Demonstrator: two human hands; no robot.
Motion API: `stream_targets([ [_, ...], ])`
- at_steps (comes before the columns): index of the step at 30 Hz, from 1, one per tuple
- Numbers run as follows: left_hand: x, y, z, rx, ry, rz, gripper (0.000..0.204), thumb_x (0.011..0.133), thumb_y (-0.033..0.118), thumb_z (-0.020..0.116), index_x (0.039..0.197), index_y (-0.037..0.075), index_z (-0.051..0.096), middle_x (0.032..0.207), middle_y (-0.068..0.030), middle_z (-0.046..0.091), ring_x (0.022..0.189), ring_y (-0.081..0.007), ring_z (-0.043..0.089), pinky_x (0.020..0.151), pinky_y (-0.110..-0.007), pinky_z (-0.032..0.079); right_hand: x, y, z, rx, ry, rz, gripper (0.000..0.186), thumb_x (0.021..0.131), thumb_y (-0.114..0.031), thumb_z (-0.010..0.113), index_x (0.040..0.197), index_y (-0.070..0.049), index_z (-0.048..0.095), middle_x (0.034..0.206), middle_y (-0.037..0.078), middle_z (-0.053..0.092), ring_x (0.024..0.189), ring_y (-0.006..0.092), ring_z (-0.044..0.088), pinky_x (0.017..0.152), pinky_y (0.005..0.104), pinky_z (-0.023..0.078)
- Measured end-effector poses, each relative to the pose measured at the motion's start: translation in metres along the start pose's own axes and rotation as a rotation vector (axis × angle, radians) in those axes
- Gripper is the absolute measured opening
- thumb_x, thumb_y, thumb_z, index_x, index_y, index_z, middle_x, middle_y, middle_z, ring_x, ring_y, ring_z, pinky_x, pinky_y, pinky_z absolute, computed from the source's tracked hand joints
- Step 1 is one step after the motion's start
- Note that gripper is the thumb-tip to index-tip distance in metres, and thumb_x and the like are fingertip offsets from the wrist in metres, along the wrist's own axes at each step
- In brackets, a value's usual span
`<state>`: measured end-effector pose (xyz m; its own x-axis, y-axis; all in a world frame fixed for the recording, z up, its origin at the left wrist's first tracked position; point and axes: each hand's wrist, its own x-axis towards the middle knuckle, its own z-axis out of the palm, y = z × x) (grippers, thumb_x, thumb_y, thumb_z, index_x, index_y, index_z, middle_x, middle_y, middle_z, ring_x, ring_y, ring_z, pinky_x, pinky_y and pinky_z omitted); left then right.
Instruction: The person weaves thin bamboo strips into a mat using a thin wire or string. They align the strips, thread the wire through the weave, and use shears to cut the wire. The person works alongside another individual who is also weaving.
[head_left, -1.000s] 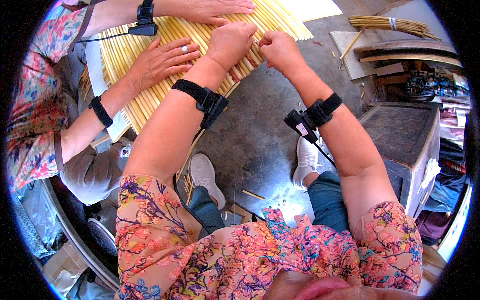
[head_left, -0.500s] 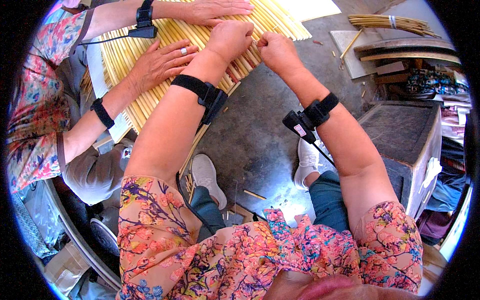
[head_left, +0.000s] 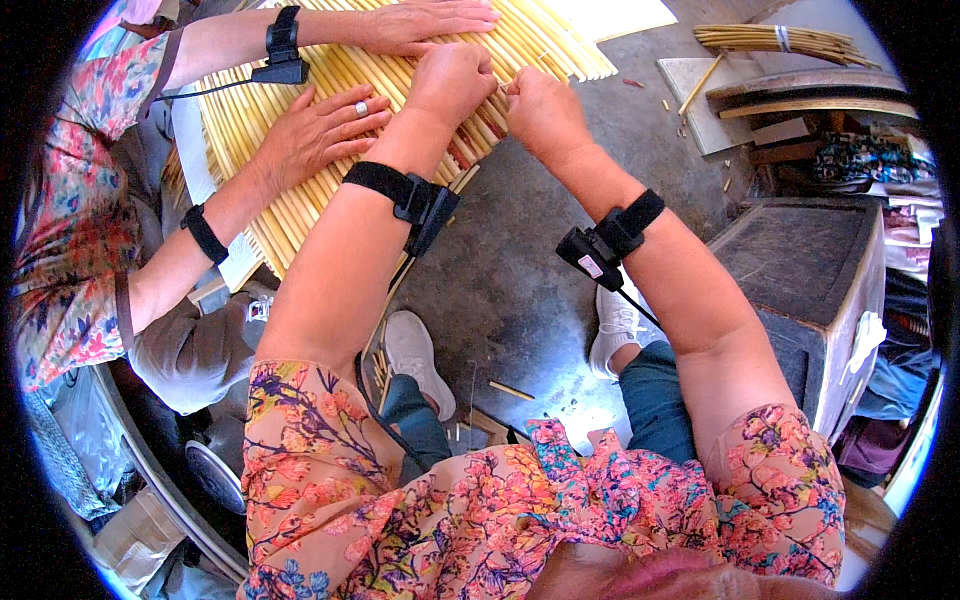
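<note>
A mat of pale yellow, reed-like stalks [head_left: 335,190] lies side by side at the upper left. My left hand [head_left: 452,82] is closed at the mat's right edge, knuckles up. Just to its right, my right hand [head_left: 548,112] is also closed, thumb and fingers pinched at that edge, close to the left hand. Whatever the pinched fingers hold is hidden or too small to name. Another person's hand [head_left: 425,22] rests flat on the far part of the mat, and their other hand [head_left: 325,125] lies spread on its middle.
A tied bundle of stalks [head_left: 785,42] lies at the upper right, near a pale board [head_left: 705,100]. On the right stands a dark box [head_left: 795,255], with piled fabric beyond it. Stalk scraps [head_left: 511,389] lie on the grey floor [head_left: 500,290] around my shoes.
Both my hands have shifted slightly left and remain closed at the mat's edge. The other person's hands stay flat on the stalks.
</note>
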<state>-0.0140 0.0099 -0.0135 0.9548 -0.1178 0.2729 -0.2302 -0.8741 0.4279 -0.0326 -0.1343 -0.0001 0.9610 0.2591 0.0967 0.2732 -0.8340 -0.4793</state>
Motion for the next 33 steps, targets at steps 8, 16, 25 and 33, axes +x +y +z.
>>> stream_targets([
  [8, -0.014, 0.004, 0.002, -0.053, 0.108, 0.014, 0.015, 0.074, 0.02, 0.06, 0.076, 0.006, 0.058, 0.07, -0.015, 0.061, 0.069, -0.0336, 0.061, 0.061, -0.042, 0.048, -0.002, -0.003, -0.003, 0.016, -0.018, 0.003, 0.014, 0.077, -0.015, 0.054, 0.082, -0.004, 0.06, 0.083, 0.02, 0.063, 0.081, 0.0365, 0.061, 0.072, 0.0445, 0.048],
  [16, -0.019, 0.006, -0.013, 0.059, 0.043, 0.114, 0.009, 0.08, 0.017, 0.055, 0.081, 0.008, 0.058, 0.077, -0.0152, 0.062, 0.076, -0.0337, 0.06, 0.066, -0.044, 0.048, 0.0, 0.002, -0.002, 0.12, -0.01, 0.019, 0.016, 0.074, -0.013, 0.053, 0.08, -0.004, 0.065, 0.082, 0.02, 0.064, 0.081, 0.0366, 0.062, 0.075, 0.0442, 0.049],
  [25, -0.038, 0.001, -0.036, 0.132, 0.053, 0.441, 0.038, 0.072, 0.005, 0.056, 0.108, 0.014, 0.058, 0.087, -0.0091, 0.056, 0.089, -0.0277, 0.055, 0.076, -0.037, 0.047, 0.009, 0.011, 0.002, 0.092, 0.076, -0.092, 0.011, 0.071, -0.011, 0.057, 0.071, -0.002, 0.063, 0.067, 0.017, 0.063, 0.063, 0.0311, 0.062, 0.062, 0.0377, 0.05],
  [33, -0.042, -0.001, -0.029, 0.286, -0.009, 0.461, 0.042, 0.067, 0.012, 0.063, 0.109, 0.016, 0.061, 0.088, -0.0045, 0.053, 0.089, -0.0227, 0.053, 0.077, -0.032, 0.046, 0.01, 0.012, -0.003, 0.166, -0.087, 0.042, 0.015, 0.072, -0.015, 0.056, 0.075, -0.005, 0.067, 0.078, 0.02, 0.064, 0.077, 0.0356, 0.062, 0.073, 0.0433, 0.05],
])
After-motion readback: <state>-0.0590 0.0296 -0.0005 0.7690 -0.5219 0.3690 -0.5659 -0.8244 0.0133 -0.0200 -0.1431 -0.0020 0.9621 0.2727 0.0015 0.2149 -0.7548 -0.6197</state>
